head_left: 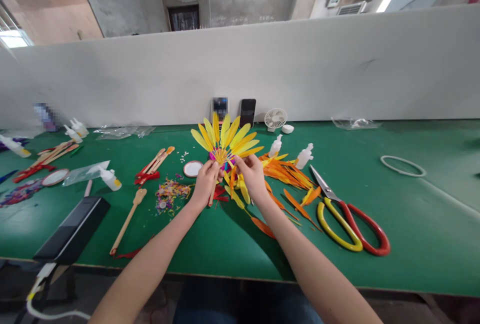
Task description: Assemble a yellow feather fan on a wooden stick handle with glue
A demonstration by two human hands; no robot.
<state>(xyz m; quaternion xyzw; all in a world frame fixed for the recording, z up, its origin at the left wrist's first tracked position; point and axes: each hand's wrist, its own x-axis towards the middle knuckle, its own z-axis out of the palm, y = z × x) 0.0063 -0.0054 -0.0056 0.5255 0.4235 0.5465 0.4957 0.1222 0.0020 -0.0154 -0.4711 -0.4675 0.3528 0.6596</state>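
A fan of yellow feathers (225,139) spreads upward from a pink and yellow hub above the green table (412,224). My left hand (205,181) is closed on the left side of the hub, and a thin wooden stick runs down under its fingers. On the right side my right hand (252,176) pinches the same hub, with a few loose yellow feathers hanging below its fingers. Both hands hold the piece a little above the table, near its middle.
Loose orange feathers (288,176) lie right of my hands, then large scissors (347,219) with yellow and red handles. Two small glue bottles (304,156), a mini fan (275,118) and two phones stand at the back. Wooden sticks (127,221), colored scraps (170,194) and a black box (73,231) are at left.
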